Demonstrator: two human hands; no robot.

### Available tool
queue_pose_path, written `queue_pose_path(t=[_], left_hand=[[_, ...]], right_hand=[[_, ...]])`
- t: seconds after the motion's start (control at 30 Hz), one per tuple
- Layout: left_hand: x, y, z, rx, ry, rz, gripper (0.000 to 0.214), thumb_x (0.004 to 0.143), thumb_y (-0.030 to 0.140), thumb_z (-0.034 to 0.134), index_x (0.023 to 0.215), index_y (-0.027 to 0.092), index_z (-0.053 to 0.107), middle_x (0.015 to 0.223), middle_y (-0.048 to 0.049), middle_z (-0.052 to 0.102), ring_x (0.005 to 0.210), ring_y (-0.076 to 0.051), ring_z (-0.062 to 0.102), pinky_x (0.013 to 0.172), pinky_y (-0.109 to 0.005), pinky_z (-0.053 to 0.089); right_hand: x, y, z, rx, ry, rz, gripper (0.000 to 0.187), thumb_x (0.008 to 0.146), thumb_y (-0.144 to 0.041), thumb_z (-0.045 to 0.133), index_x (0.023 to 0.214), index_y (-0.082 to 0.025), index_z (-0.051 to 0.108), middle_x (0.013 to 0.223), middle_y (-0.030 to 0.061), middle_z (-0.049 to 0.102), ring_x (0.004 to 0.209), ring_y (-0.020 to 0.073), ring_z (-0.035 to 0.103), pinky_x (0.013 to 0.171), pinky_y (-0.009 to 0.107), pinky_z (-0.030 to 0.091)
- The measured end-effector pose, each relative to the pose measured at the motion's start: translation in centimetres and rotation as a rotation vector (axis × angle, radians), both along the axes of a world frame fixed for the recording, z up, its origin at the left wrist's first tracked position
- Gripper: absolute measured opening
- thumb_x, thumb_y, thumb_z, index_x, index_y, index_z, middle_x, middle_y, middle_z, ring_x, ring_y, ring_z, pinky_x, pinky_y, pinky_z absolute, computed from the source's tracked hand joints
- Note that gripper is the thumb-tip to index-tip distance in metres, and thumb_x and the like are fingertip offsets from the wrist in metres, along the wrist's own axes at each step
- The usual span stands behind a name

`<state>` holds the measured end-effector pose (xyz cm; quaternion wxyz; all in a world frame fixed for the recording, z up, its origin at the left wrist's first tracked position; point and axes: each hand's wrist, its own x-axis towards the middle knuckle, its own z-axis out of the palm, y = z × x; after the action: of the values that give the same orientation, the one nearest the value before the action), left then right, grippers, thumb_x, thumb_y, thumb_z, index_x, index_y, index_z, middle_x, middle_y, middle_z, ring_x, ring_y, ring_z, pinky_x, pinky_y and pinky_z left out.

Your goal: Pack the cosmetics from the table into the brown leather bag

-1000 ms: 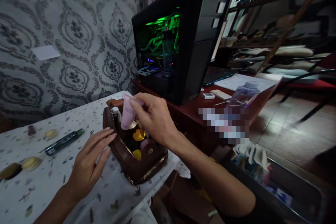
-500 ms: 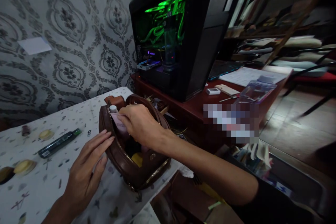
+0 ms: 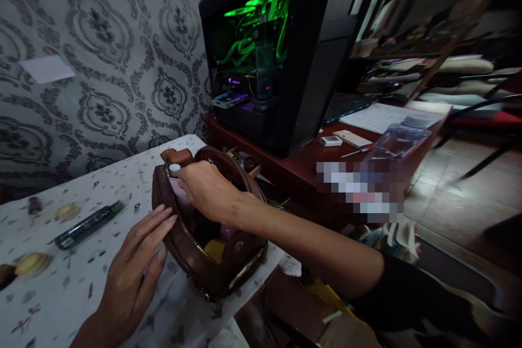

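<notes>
Brown leather-look bag (image 3: pixel 187 253) holds the pink tube (image 3: pixel 179 190). Our left hand (image 3: pixel 130 261), fingers straight and empty, touches its side; our right hand (image 3: pixel 207 190) curls at the tube — whether pinching, we cannot tell. Bracing the bag, we should seat the tube gently beside the white cap (image 3: pixel 174 167).

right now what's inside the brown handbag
A white-capped bottle, a pink tube, a yellow item and a pinkish item show. The right hand and shadow hide the rest of the brown handbag.
</notes>
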<state>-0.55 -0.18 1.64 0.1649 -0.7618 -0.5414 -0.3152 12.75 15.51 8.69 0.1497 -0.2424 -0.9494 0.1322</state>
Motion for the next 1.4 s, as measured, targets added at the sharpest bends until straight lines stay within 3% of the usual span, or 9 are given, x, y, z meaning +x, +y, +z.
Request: queue_pose_path(t=[0.27, 0.43, 0.6, 0.8, 1.07, 1.2, 1.4], left_hand=[[-0.1, 0.0, -0.3, 0.004, -0.009, 0.024, 0.048, 0.098, 0.014, 0.041, 0.144, 0.025, 0.042, 0.142, -0.0055, 0.050, 0.137, -0.018, 0.043, 0.113, -0.031, 0.038], [0.1, 0.0, -0.4, 0.012, -0.001, 0.055, 0.047, 0.098, 0.016, 0.040, 0.144, 0.027, 0.042, 0.141, -0.0061, 0.052, 0.134, -0.021, 0.047, 0.108, -0.035, 0.044], [0.1, 0.3, -0.5, 0.015, 0.013, 0.049, 0.048, 0.098, 0.015, 0.040, 0.145, 0.026, 0.041, 0.144, -0.0057, 0.048, 0.136, -0.019, 0.044, 0.112, -0.032, 0.039], [0.4, 0.5, -0.4, 0.011, 0.020, 0.054, 0.050, 0.098, 0.012, 0.039, 0.146, 0.025, 0.039, 0.145, -0.0052, 0.046, 0.138, -0.016, 0.040, 0.116, -0.028, 0.033], [0.5, 0.4, -0.7, 0.002, -0.029, 0.056, 0.050, 0.098, 0.013, 0.038, 0.146, 0.027, 0.039, 0.147, -0.0047, 0.046, 0.139, -0.019, 0.041, 0.115, -0.032, 0.035], [0.4, 0.4, -0.9, -0.011, -0.016, 0.066, 0.051, 0.098, 0.014, 0.038, 0.147, 0.028, 0.037, 0.147, -0.0051, 0.046, 0.138, -0.021, 0.042, 0.114, -0.036, 0.038], [0.2, 0.4, -0.6, -0.002, 0.029, 0.058, 0.052, 0.099, 0.018, 0.039, 0.149, 0.029, 0.034, 0.147, -0.0060, 0.047, 0.137, -0.023, 0.044, 0.113, -0.038, 0.041]], right_hand=[[0.1, 1.2, 0.0, 0.010, 0.055, 0.112, 0.022, 0.095, -0.019, 0.053, 0.081, -0.012, 0.069, 0.074, 0.0046, 0.063, 0.065, 0.0125, 0.045, 0.059, 0.026, 0.026], [0.0, 1.6, 0.0, 0.006, 0.079, 0.162, 0.024, 0.094, -0.020, 0.053, 0.078, -0.013, 0.069, 0.071, 0.0046, 0.065, 0.065, 0.0126, 0.049, 0.060, 0.025, 0.028], [-0.4, 1.2, 0.3, -0.025, 0.014, 0.005, 0.025, 0.094, -0.024, 0.051, 0.088, -0.012, 0.072, 0.086, 0.0148, 0.073, 0.077, 0.0209, 0.065, 0.061, 0.027, 0.036], [-1.4, 0.3, 1.1, -0.093, 0.007, -0.064, 0.026, 0.090, -0.019, 0.050, 0.093, -0.010, 0.074, 0.094, 0.0208, 0.074, 0.086, 0.0265, 0.070, 0.064, 0.027, 0.044], [-1.5, 0.2, 1.5, -0.258, 0.089, -0.154, 0.028, 0.084, -0.015, 0.052, 0.107, -0.011, 0.067, 0.090, 0.0136, 0.074, 0.082, 0.0225, 0.071, 0.065, 0.025, 0.045], [-1.5, 0.3, 1.3, -0.335, 0.084, -0.106, 0.035, 0.087, -0.018, 0.050, 0.120, -0.013, 0.060, 0.086, 0.0105, 0.074, 0.065, 0.0186, 0.069, 0.063, 0.025, 0.047], [-1.4, 0.8, 1.1, -0.363, 0.069, -0.028, 0.034, 0.087, -0.014, 0.049, 0.119, -0.016, 0.060, 0.077, 0.0043, 0.073, 0.058, 0.0151, 0.066, 0.063, 0.023, 0.047]])
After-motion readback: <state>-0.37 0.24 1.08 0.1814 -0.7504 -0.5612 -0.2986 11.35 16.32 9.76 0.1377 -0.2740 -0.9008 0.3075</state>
